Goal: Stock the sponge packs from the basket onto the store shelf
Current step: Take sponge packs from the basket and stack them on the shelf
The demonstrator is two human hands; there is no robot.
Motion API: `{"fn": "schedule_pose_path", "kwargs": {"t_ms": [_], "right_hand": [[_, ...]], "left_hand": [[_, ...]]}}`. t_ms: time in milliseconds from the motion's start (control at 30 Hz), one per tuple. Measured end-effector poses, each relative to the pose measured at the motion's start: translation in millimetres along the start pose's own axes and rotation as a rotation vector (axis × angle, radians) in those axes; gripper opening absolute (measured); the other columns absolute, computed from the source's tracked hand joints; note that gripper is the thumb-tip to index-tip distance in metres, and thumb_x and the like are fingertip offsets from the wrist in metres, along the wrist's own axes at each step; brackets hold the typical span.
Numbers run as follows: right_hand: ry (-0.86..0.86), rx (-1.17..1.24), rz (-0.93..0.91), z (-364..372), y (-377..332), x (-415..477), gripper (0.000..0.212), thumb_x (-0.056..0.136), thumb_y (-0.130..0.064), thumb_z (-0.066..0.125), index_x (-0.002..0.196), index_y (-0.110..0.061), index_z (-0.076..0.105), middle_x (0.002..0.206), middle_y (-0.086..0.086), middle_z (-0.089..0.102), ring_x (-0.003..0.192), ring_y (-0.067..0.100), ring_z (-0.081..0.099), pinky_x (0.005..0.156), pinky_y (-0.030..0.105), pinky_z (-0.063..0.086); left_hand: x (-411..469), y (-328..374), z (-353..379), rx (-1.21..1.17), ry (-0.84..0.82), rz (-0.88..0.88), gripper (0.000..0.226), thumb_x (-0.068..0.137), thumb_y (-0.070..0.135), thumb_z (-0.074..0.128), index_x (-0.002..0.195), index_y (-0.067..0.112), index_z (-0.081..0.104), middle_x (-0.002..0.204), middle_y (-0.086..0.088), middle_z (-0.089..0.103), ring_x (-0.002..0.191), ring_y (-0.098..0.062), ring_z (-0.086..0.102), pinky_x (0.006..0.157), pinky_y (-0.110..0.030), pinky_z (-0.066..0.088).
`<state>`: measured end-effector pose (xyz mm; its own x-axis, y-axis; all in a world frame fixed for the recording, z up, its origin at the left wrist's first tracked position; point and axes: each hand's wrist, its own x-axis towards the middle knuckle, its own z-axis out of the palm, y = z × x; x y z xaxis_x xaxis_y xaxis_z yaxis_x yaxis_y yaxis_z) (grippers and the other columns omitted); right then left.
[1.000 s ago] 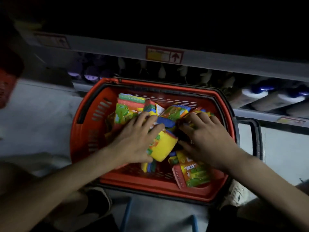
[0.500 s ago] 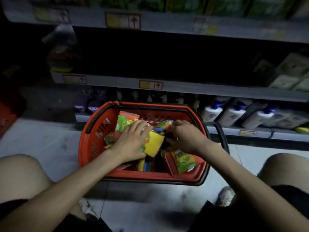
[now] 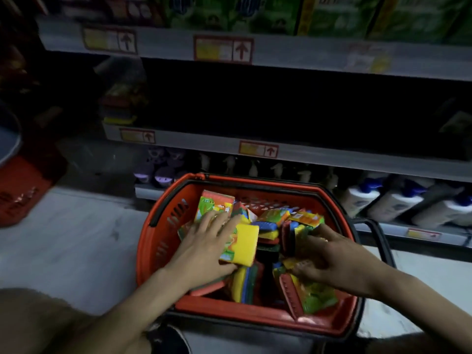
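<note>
A red shopping basket [image 3: 153,236] stands on the floor in front of the store shelf [image 3: 319,155]. Several colourful sponge packs lie in it. My left hand [image 3: 204,246] grips a yellow sponge pack [image 3: 242,245] from above, fingers over its top and thumb below. My right hand [image 3: 329,259] reaches into the right half of the basket and closes round a dark sponge pack [image 3: 296,236]. Another pack [image 3: 311,295] leans against the front right wall. The middle shelf bay above the basket is dark, with a few sponge packs [image 3: 120,108] stacked at its left end.
White bottles [image 3: 393,200] lie on the bottom shelf at right, purple items [image 3: 158,172] at left. Green boxes [image 3: 332,14] fill the top shelf. A red crate [image 3: 18,198] sits on the floor at far left. My knees frame the basket.
The camera has tilted up and back, bringing the upper shelves into view. My right hand has shifted right onto a dark pack. My left hand keeps its hold on the yellow pack.
</note>
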<state>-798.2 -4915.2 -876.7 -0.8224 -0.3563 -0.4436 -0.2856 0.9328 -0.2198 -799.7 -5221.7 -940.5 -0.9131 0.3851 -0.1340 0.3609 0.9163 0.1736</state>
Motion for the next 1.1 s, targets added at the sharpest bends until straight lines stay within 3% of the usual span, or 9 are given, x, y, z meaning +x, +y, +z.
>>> {"fn": "schedule_pose_path", "kwargs": {"t_ms": [167, 233, 367, 433, 600, 700, 767, 900, 1100], "right_hand": [[-0.259, 0.061, -0.055, 6, 13, 20, 0.113, 0.052, -0.082, 0.079, 0.147, -0.054, 0.023, 0.136, -0.009, 0.017, 0.122, 0.019, 0.053, 0.1, 0.038, 0.054], [-0.312, 0.04, -0.077, -1, 19, 22, 0.113, 0.053, -0.073, 0.086, 0.147, -0.055, 0.027, 0.137, -0.011, 0.015, 0.118, 0.017, 0.056, 0.099, 0.032, 0.053], [-0.354, 0.029, -0.124, -25, 23, 38, 0.098, 0.057, -0.067, 0.089, 0.142, -0.051, 0.042, 0.13, -0.01, 0.023, 0.11, 0.014, 0.06, 0.095, 0.024, 0.052], [-0.359, 0.074, -0.133, -40, 21, 45, 0.093, 0.06, -0.068, 0.088, 0.141, -0.049, 0.047, 0.129, -0.008, 0.031, 0.11, 0.013, 0.059, 0.093, 0.018, 0.047], [-0.172, 0.263, -0.073, -60, 14, 36, 0.09, 0.062, -0.074, 0.082, 0.142, -0.048, 0.052, 0.122, -0.013, 0.046, 0.118, 0.01, 0.053, 0.102, 0.023, 0.046], [-0.014, 0.246, 0.012, -64, 2, 21, 0.098, 0.061, -0.074, 0.081, 0.148, -0.042, 0.047, 0.132, -0.013, 0.048, 0.123, 0.011, 0.054, 0.101, 0.022, 0.045], [0.089, 0.205, 0.048, -61, -6, 13, 0.102, 0.062, -0.078, 0.077, 0.15, -0.039, 0.044, 0.139, -0.01, 0.049, 0.123, 0.011, 0.056, 0.097, 0.022, 0.045], [0.153, 0.229, 0.12, -52, -24, -4, 0.104, 0.057, -0.091, 0.064, 0.145, -0.038, 0.051, 0.124, -0.006, 0.059, 0.108, 0.013, 0.061, 0.09, 0.028, 0.051], [0.185, 0.314, 0.203, -31, -26, -27, 0.108, 0.05, -0.102, 0.056, 0.137, -0.039, 0.057, 0.108, -0.008, 0.07, 0.093, 0.01, 0.068, 0.084, 0.033, 0.06]], "left_hand": [[11, 15, 15, 0.057, -0.044, 0.009, 0.12, 0.076, 0.068, 0.07, 0.162, 0.03, -0.004, 0.163, -0.001, 0.024, 0.152, -0.033, 0.016, 0.099, -0.048, 0.052], [18, 22, 7, 0.122, -0.087, -0.008, 0.127, 0.068, 0.06, 0.082, 0.162, 0.026, 0.005, 0.16, -0.006, 0.033, 0.148, -0.036, 0.025, 0.096, -0.049, 0.054], [46, 25, -12, 0.179, -0.275, 0.045, 0.114, 0.085, 0.052, 0.073, 0.159, 0.027, -0.009, 0.163, -0.004, 0.008, 0.151, -0.034, 0.008, 0.108, -0.045, 0.045], [63, 20, -25, 0.156, -0.343, 0.087, 0.115, 0.076, 0.061, 0.078, 0.158, 0.032, 0.002, 0.16, 0.0, 0.02, 0.148, -0.029, 0.019, 0.107, -0.044, 0.046], [85, -5, -70, -0.418, -0.558, -0.178, 0.117, 0.061, 0.069, 0.086, 0.154, 0.032, 0.025, 0.151, 0.006, 0.045, 0.131, -0.014, 0.049, 0.104, -0.03, 0.043], [80, -15, -86, -0.677, -0.423, -0.32, 0.097, 0.057, 0.08, 0.076, 0.135, 0.035, 0.043, 0.129, 0.015, 0.054, 0.107, -0.003, 0.057, 0.089, -0.029, 0.047], [73, -12, -92, -0.893, -0.289, -0.409, 0.099, 0.049, 0.086, 0.077, 0.129, 0.032, 0.056, 0.123, 0.011, 0.066, 0.108, -0.01, 0.065, 0.095, -0.034, 0.049], [43, 9, -108, -1.353, -0.299, -0.5, 0.049, 0.076, 0.058, 0.074, 0.109, 0.021, 0.076, 0.108, -0.006, 0.079, 0.101, -0.024, 0.076, 0.099, -0.042, 0.055], [9, 11, -66, -1.026, -0.185, -0.538, 0.077, 0.059, 0.082, 0.074, 0.119, 0.033, 0.072, 0.127, 0.004, 0.069, 0.123, -0.019, 0.062, 0.111, -0.039, 0.042]]}}
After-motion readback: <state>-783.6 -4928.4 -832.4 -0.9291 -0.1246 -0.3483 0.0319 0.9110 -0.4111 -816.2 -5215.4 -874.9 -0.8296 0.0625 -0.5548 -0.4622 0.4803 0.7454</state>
